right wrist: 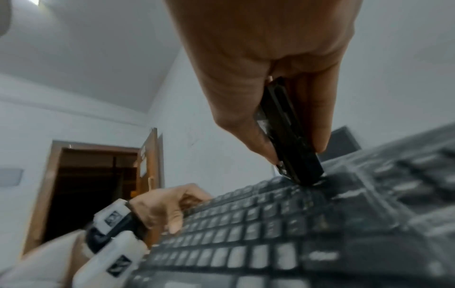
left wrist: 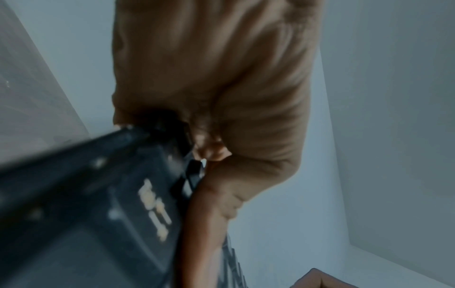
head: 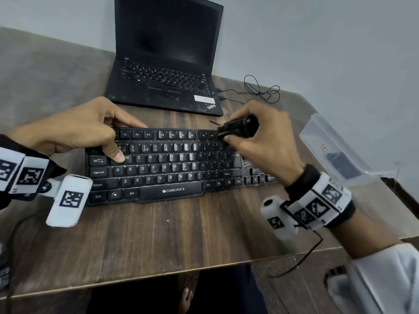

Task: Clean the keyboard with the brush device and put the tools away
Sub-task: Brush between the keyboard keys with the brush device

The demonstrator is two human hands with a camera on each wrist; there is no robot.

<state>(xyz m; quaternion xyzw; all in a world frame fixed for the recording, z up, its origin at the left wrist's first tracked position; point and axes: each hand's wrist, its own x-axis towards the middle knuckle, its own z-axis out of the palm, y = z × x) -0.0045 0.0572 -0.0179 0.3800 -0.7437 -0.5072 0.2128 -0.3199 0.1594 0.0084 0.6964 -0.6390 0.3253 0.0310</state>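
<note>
A black Zebronics keyboard (head: 172, 171) lies across the middle of the wooden table (head: 158, 234). My right hand (head: 260, 141) grips a small black brush device (head: 240, 128), whose lower end touches the keys near the upper right of the keyboard (right wrist: 270, 224). In the right wrist view the brush device (right wrist: 290, 140) is pinched between thumb and fingers. My left hand (head: 90, 130) clasps the keyboard's upper left corner, fingers over the back edge and thumb on the keys near Q. The left wrist view shows the left hand (left wrist: 221, 87) on the blurred keyboard (left wrist: 98, 194).
An open black laptop (head: 167, 64) with a dark screen stands behind the keyboard, a thin black cable (head: 260, 89) looping to its right. A clear plastic box (head: 340, 150) holding a dark object sits tilted at the table's right edge. A doorway (right wrist: 93, 187) shows in the right wrist view.
</note>
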